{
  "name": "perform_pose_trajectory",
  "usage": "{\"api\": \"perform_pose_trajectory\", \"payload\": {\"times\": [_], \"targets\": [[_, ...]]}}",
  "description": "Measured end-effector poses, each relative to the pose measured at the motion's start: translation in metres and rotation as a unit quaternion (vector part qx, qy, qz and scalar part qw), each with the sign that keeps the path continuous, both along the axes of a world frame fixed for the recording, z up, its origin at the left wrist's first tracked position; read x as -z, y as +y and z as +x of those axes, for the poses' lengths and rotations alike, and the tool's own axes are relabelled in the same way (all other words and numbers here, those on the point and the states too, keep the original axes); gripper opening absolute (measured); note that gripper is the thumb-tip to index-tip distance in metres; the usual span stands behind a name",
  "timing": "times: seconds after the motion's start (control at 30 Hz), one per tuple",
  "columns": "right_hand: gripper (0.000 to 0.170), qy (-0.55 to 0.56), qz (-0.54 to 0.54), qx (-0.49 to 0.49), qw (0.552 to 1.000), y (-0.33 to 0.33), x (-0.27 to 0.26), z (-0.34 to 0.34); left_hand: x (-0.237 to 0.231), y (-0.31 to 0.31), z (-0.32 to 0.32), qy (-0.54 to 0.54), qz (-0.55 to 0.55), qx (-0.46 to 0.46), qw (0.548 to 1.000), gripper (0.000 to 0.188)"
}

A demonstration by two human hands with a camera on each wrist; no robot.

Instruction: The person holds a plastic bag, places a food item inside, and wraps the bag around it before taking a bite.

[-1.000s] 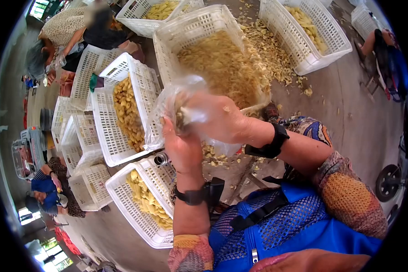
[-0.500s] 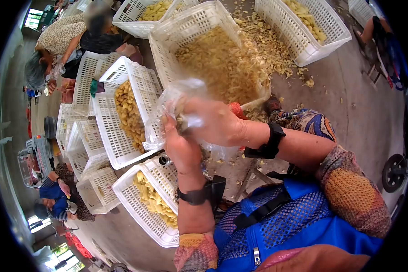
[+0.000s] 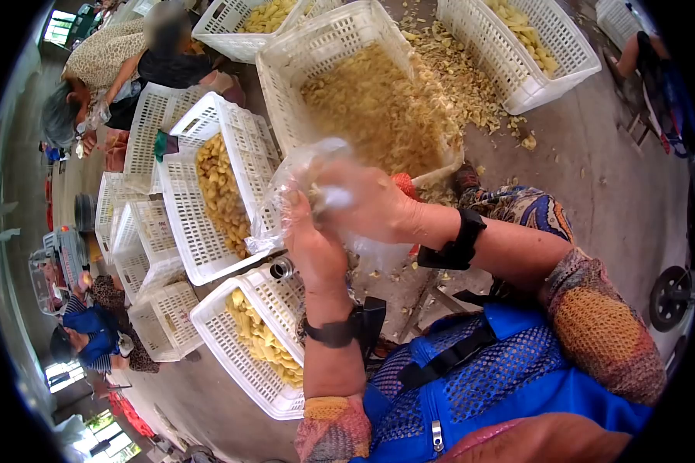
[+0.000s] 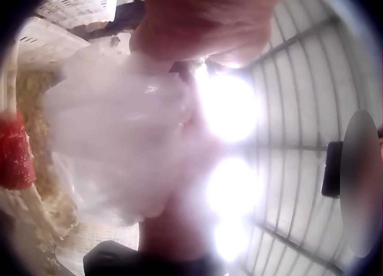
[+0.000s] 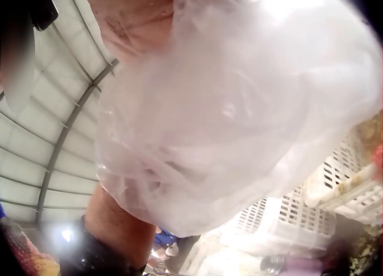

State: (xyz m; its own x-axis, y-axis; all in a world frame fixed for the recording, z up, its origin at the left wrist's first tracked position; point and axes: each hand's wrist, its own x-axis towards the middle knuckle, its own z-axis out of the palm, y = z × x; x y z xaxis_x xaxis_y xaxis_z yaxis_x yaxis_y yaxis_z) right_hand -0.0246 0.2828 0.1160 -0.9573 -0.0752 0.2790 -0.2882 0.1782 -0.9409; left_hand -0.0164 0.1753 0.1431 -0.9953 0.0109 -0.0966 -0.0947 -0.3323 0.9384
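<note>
Two hands meet at some clear plastic film (image 3: 284,174) beside a white perforated crate (image 3: 324,46) of peelings, perhaps so scraps drop there; the left hand (image 3: 316,251) grips it, while the grip of the right hand (image 3: 374,204) cannot be told (too blurred). Crumpled, the film billows cratewards, without a clear long axis.

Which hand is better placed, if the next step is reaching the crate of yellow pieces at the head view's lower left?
Probably the left hand: its forearm appears beside that crate. The right hand appears farther off, beyond the left. Both are at the clear plastic.
</note>
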Motion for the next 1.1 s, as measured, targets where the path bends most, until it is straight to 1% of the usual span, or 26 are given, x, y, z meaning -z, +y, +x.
{"api": "perform_pose_trajectory", "payload": {"times": [0.07,0.17,0.27,0.37,0.47,0.57,0.67,0.77,0.87,0.97,1.07,1.1], "targets": [[0.045,-0.007,0.007,0.005,1.0,0.0,0.0,0.001,0.004,-0.003,-0.002,0.019,-0.02,0.025,0.999,0.049],[0.043,-0.029,-0.012,0.004,0.999,0.001,0.001,0.0,0.001,-0.002,-0.002,0.005,-0.003,0.028,1.0,0.048],[0.04,-0.092,-0.068,-0.001,0.993,0.003,-0.007,0.002,0.0,-0.001,0.001,-0.024,-0.003,-0.001,1.0,0.049],[0.038,-0.08,-0.13,-0.005,0.988,0.001,0.001,0.001,0.003,-0.003,0.0,-0.009,0.025,0.014,1.0,0.045],[0.036,-0.104,-0.16,-0.015,0.982,0.0,0.006,0.0,0.013,-0.006,-0.002,0.011,-0.019,0.002,1.0,0.04],[0.035,-0.072,-0.169,-0.011,0.983,-0.003,0.007,-0.001,0.016,-0.006,-0.002,0.049,-0.07,-0.007,0.996,0.035],[0.036,-0.089,-0.129,-0.022,0.987,-0.001,0.002,-0.002,0.011,-0.002,0.0,-0.012,-0.047,-0.047,0.998,0.034],[0.036,-0.084,-0.094,-0.019,0.992,-0.003,0.007,-0.002,0.012,-0.003,-0.002,-0.046,-0.01,-0.053,0.997,0.037],[0.036,-0.067,-0.127,-0.04,0.989,-0.002,0.006,-0.001,0.011,-0.003,-0.003,-0.063,0.062,-0.053,0.995,0.04],[0.036,-0.1,-0.117,-0.044,0.987,0.0,0.0,-0.001,0.006,-0.001,-0.003,-0.064,0.081,-0.066,0.992,0.04],[0.034,-0.12,-0.097,-0.036,0.987,0.001,-0.003,0.0,0.005,0.0,-0.003,-0.037,0.063,-0.057,0.996,0.04],[0.032,-0.131,-0.116,-0.037,0.984,0.001,-0.004,0.0,0.005,0.0,-0.003,-0.033,0.059,-0.055,0.996,0.04]]}}
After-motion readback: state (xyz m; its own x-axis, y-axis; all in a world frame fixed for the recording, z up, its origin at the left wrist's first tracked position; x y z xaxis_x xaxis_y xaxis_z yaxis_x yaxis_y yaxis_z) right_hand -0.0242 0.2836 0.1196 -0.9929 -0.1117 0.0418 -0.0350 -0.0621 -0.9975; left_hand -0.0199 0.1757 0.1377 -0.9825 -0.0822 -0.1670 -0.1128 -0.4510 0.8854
